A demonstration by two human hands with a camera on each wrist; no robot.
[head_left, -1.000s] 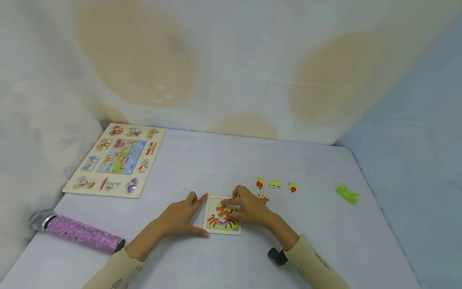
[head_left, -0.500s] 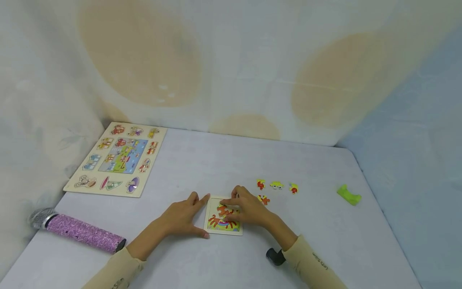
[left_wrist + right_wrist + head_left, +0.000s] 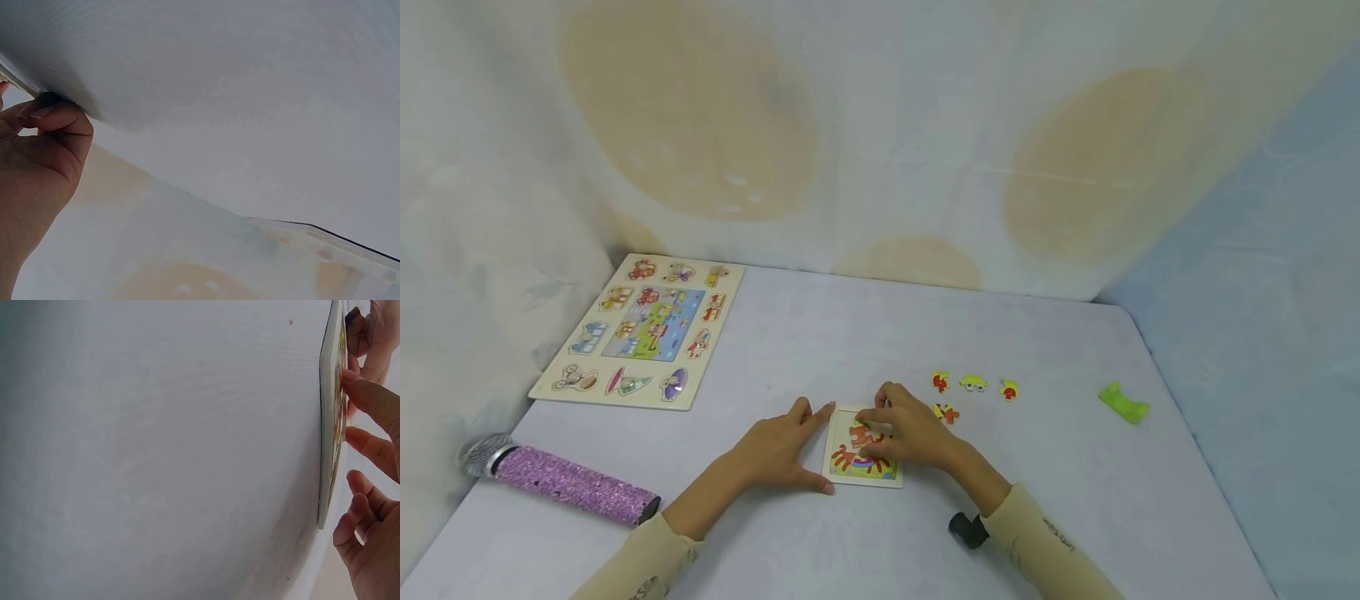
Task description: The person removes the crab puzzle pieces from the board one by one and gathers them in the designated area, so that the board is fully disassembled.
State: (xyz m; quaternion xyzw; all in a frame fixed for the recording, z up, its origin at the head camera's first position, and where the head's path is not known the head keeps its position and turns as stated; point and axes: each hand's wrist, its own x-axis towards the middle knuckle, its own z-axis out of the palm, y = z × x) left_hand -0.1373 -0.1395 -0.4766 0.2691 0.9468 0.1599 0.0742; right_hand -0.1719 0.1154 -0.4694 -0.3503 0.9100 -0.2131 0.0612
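Observation:
A small square puzzle tray (image 3: 842,482) lies on the table in front of me, a red-and-rainbow picture filling its lower part. My left hand (image 3: 775,450) holds the tray's left side, index finger at the upper corner and thumb at the lower one. Over the tray, my right hand (image 3: 917,429) pinches an orange puzzle piece (image 3: 860,436) between index finger and thumb. That hand covers the tray's right side. In the right wrist view two fingertips of the right hand (image 3: 375,425) touch the top of the tray (image 3: 327,425).
Several loose puzzle pieces, among them a yellow one with eyes (image 3: 973,382), lie beyond my right hand. A large picture board (image 3: 640,333) is at the back left, a pink sequined microphone (image 3: 576,486) at the left. A green object (image 3: 1123,402) lies at the right.
My right hand has shifted very slightly left over the tray, showing more of the nearest red loose piece. The left hand keeps its place.

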